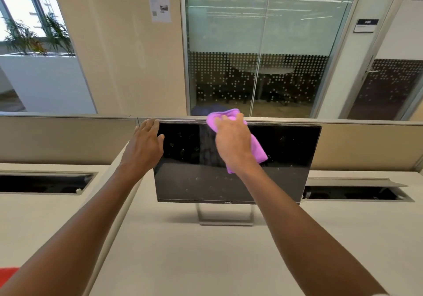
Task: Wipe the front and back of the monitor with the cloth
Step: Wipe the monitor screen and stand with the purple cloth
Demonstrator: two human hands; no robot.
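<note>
Monitor (238,163) stands upright on its stand (225,215) at the back of the pale bench (183,250), screen dark and speckled with smudges. From the head view, the right hand (233,142) presses the purple cloth (257,148) flat against the upper middle of the screen, fingers spread over the fabric up at the top edge, cloth trailing down past the wrist. That looks like a front-face wipe under way. The left hand (146,142) rests on the top left corner, its grip loose and spread, thumb on the glass side, likely bracing the panel so it won't tilt or swivel under pressure. Lower screen marks remain; the back looks not yet reached.
</note>
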